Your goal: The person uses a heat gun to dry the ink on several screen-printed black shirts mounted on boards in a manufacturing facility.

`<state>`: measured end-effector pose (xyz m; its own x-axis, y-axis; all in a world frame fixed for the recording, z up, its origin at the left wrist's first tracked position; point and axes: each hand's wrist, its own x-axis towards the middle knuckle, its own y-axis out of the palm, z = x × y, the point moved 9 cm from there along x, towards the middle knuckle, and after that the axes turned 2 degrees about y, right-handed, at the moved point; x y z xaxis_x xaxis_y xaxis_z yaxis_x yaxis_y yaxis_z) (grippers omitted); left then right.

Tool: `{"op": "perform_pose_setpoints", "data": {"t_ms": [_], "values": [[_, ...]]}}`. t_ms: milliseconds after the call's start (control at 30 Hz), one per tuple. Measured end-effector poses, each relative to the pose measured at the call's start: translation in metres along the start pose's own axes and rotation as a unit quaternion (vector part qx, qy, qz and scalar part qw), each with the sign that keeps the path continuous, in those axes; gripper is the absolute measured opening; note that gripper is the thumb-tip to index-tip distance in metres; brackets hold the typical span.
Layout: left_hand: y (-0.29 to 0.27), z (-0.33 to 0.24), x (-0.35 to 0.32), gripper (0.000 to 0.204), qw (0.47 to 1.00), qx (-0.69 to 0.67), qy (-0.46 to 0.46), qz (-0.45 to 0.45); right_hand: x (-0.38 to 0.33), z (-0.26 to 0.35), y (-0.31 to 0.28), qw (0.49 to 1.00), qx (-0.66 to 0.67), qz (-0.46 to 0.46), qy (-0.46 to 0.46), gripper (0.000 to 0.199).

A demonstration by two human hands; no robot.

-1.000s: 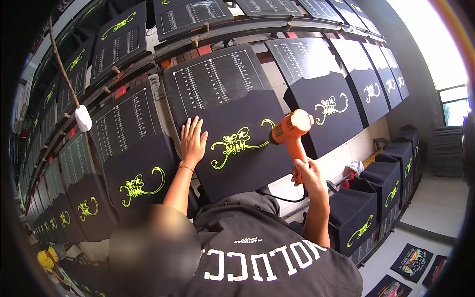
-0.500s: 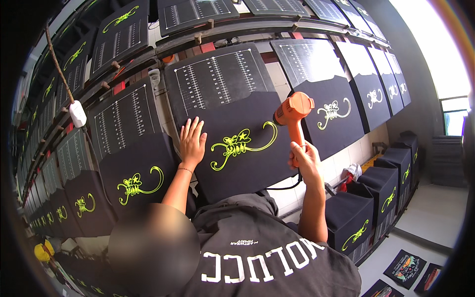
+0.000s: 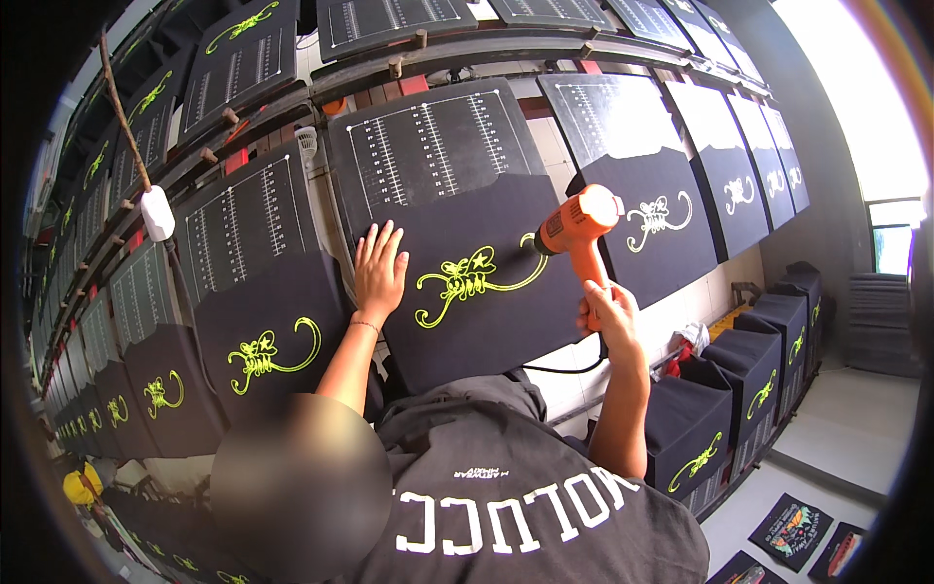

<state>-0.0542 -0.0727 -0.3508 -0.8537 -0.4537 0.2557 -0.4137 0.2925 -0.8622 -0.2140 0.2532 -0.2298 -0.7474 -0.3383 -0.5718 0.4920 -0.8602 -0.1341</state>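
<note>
Heat gun [image 3: 576, 234], orange, is gripped by the handle in my right hand [image 3: 605, 313], nozzle toward the yellow-green print [image 3: 467, 282]. My left hand [image 3: 379, 271] lies flat and spread on the black shirt [image 3: 486, 321] beside it.

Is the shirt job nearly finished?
Printed: yellow-green designs show on the black shirts along the row. In hand: the right hand aims an orange heat gun at the middle shirt, the left hand flat on it. Left: which other shirts got heated cannot be told.
</note>
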Motion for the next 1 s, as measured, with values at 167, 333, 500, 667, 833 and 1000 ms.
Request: {"op": "perform_pose_setpoints", "data": {"t_ms": [167, 333, 500, 667, 833, 1000], "values": [[0.002, 0.002, 0.0, 0.044, 1.0, -0.003, 0.001, -0.005, -0.014, -0.012, -0.001, 1.0, 0.005, 0.0, -0.03, 0.029], [0.002, 0.003, -0.002, 0.043, 1.0, -0.004, 0.003, -0.012, -0.036, -0.018, 0.002, 1.0, 0.01, 0.012, -0.019, 0.029], [0.0, 0.002, -0.002, 0.043, 1.0, -0.001, 0.005, -0.014, -0.051, -0.025, 0.003, 0.999, 0.034, 0.02, 0.007, 0.027], [0.0, 0.004, -0.002, 0.043, 1.0, 0.001, 0.005, -0.015, -0.058, -0.025, 0.011, 0.999, 0.031, 0.019, 0.013, 0.028], [-0.001, 0.003, -0.002, 0.042, 1.0, -0.006, 0.002, -0.016, -0.058, -0.032, 0.015, 0.999, 0.022, 0.027, 0.016, 0.028], [-0.002, 0.002, -0.002, 0.042, 1.0, -0.008, 0.003, -0.015, -0.062, -0.029, 0.022, 0.999, -0.001, 0.037, 0.004, 0.028]]}}
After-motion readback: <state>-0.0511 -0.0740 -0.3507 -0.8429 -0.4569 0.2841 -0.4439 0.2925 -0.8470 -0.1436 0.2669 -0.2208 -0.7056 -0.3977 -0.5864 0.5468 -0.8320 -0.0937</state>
